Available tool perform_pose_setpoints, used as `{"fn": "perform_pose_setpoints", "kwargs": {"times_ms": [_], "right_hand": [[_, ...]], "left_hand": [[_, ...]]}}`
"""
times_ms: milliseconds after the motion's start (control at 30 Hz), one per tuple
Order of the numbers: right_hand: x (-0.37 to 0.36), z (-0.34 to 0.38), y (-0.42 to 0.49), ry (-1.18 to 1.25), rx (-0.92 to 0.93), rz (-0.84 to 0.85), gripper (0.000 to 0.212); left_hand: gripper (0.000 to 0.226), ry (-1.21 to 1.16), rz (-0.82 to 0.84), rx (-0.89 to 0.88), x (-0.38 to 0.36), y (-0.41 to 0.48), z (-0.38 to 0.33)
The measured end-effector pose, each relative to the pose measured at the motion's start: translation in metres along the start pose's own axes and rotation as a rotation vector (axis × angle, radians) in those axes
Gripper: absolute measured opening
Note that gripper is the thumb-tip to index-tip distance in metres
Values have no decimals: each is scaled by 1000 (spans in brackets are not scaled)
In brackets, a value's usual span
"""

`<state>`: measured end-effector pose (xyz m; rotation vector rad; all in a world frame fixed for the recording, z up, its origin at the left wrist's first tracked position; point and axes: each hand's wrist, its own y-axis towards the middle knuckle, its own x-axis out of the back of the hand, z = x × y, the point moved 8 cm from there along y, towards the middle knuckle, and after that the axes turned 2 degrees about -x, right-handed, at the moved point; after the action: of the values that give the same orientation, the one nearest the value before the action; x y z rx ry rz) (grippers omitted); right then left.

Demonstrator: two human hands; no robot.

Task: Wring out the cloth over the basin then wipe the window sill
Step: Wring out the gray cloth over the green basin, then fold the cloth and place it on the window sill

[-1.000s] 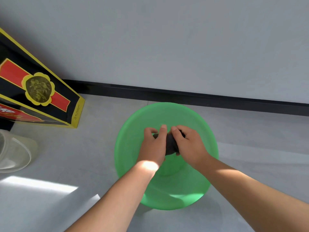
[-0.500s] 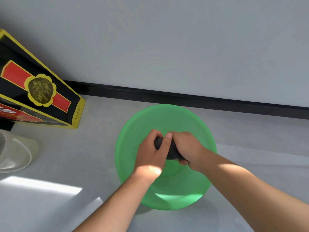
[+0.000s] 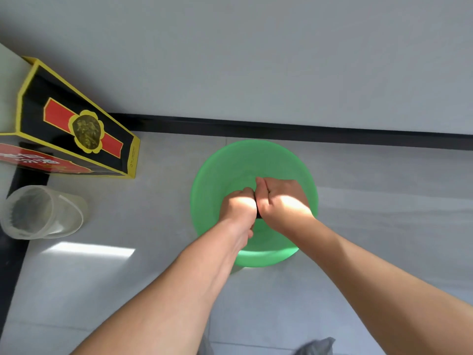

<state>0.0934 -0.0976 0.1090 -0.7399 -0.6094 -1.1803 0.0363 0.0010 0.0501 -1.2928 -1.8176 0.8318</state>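
A round green basin [image 3: 220, 175] stands on the grey floor near the wall. My left hand [image 3: 238, 207] and my right hand [image 3: 282, 201] are pressed fist against fist over the middle of the basin. Both are clenched on a dark cloth [image 3: 258, 216], almost wholly hidden inside the fists; only a thin dark strip shows between the wrists. Bright sunlight falls on the backs of both hands. No window sill is in view.
A tall black, red and yellow carton [image 3: 76, 134] stands at the left by the wall. A clear plastic tub [image 3: 41, 212] lies in front of it. A black skirting board [image 3: 307, 133] runs along the wall's foot. Something grey [image 3: 317, 347] shows at the bottom edge.
The hands have twisted and closed tighter together, so the cloth that showed between them is now nearly hidden. The view has tilted down a little.
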Motion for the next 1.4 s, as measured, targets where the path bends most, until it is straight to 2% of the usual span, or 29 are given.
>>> {"fn": "perform_pose_setpoints", "kwargs": {"times_ms": [133,200,300,367,533,600,700,800,900,1033,1167,1267,1400], "right_hand": [[8,24,-1,-82,154,-6,38],[8,24,-5,-54,99,25,42],[18,-7,-15,318,-308,-64,44],[21,-14,-27,505,-450,-63,43],[65,26,-49,643,-402,28,47],[93,48,-62,663,-403,27,38],[139,86,-85,753,-423,65,22],[188,119,-109,801,-439,58,12],[236,148,-132,856,-481,19,7],[295,170,-158,904,-579,11,19],[352,174,-176,987,-649,76,18],[398,168,-174,1049,-621,61,22],[454,144,-152,1060,-562,-29,17]], "left_hand": [[32,13,-39,-29,11,-11,-10],[37,60,-74,-149,18,-18,-18],[41,124,-52,-277,26,-36,-32],[39,135,3,-328,29,-51,-42],[29,123,80,-439,43,-113,-72],[28,108,69,-411,54,-141,-84],[43,76,47,-344,71,-191,-105],[51,36,109,-280,80,-246,-130],[35,112,203,-220,80,-297,-154],[25,259,268,-355,68,-358,-201],[11,303,340,-510,33,-409,-252],[18,325,317,-573,0,-432,-286],[27,329,238,-671,-50,-453,-330]]}}
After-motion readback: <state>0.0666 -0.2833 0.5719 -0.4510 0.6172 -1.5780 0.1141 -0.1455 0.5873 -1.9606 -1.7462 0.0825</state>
